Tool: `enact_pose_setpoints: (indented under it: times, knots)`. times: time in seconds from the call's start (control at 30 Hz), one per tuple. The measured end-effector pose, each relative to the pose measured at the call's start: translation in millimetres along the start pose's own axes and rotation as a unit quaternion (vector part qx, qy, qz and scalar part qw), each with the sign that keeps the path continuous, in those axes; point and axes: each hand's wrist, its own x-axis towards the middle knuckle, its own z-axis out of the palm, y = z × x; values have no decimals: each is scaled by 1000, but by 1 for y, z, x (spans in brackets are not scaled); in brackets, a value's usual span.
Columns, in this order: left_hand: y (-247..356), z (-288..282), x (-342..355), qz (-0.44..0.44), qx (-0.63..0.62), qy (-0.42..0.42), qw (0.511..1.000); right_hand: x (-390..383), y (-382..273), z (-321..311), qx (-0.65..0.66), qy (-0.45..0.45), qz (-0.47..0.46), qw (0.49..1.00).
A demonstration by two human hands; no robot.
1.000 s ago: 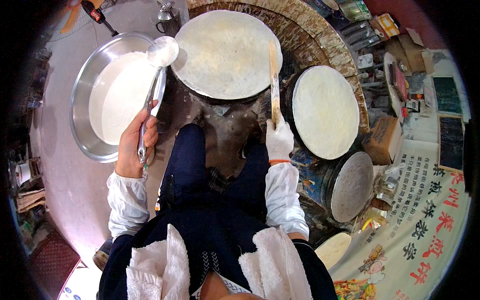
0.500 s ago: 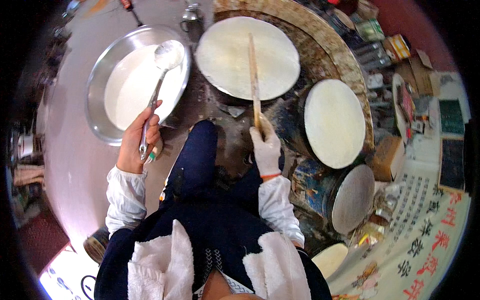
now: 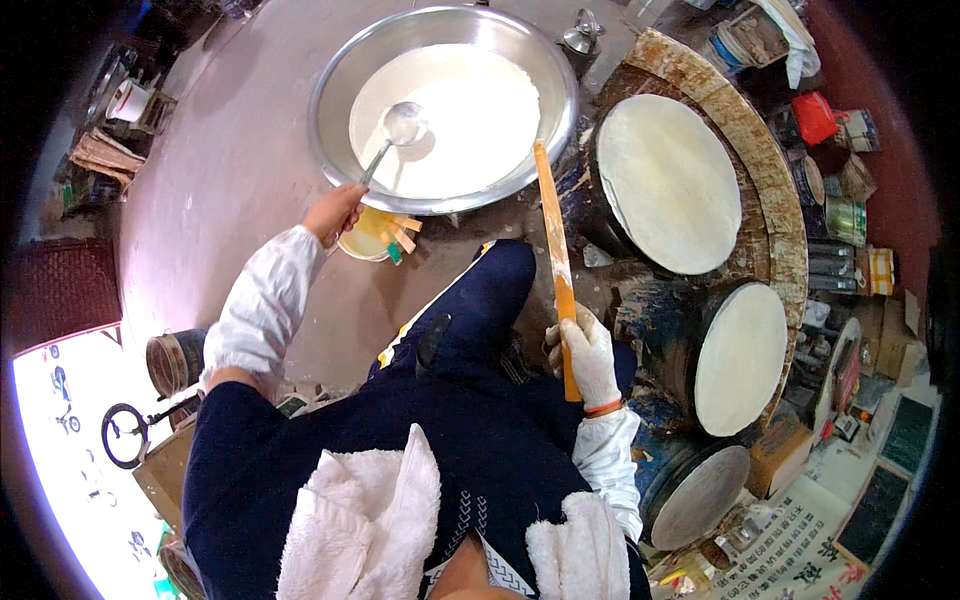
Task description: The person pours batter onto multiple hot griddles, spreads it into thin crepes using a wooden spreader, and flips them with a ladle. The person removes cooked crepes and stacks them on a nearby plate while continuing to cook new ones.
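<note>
My bare left hand is closed around the handle of a metal ladle. The ladle's bowl is at the white batter in a wide steel basin; whether it touches the batter I cannot tell. My right hand, in a white glove, grips a long flat wooden spreader. The spreader's far tip points up beside the basin's right rim. To its right, a thin pale pancake covers a round griddle, and a second pancake covers another nearer to me.
A bare grey griddle stands at the lower right. Near my left hand is a small tub with several flat sticks. A metal kettle stands behind the basin. A curved worn ledge rings the griddles, with jars and boxes beyond.
The view has swung left. The wooden spreader has come off the far pancake and now points up beside the basin. The ladle has shifted left over the batter, with my left arm stretched further out.
</note>
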Motion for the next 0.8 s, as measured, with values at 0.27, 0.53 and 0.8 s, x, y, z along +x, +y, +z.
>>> enact_pose_setpoints:
  times: [0.27, 0.53, 0.8]
  knots:
    - [58, 21, 88, 100, 522, 203, 822, 46, -57, 26, -104, -31, 31, 994]
    - [34, -16, 145, -31, 526, -126, 840, 151, -104, 59, -205, -154, 61, 965]
    - [48, -22, 126, -176, 268, -220, 921, 253, -133, 73, -544, -240, -6, 804]
